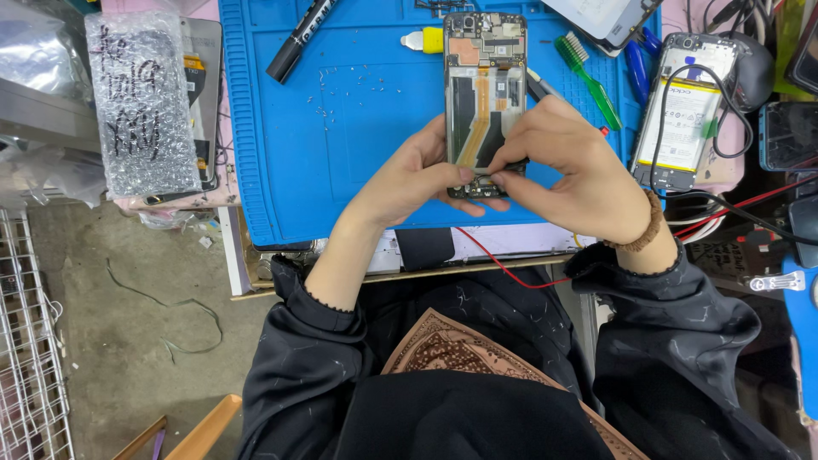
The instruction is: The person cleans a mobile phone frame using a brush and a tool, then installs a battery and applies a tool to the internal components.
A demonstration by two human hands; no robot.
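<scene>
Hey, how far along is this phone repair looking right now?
Done: the opened phone lies on the blue mat, back off, battery bay empty. In hand: left hand and right hand pinch its lower end. Left, probably: refitting; a second opened phone waits aside.

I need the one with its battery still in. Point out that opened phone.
The opened phone at right, off the blue mat, shows a battery; the one at the hands has an empty bay.
</scene>
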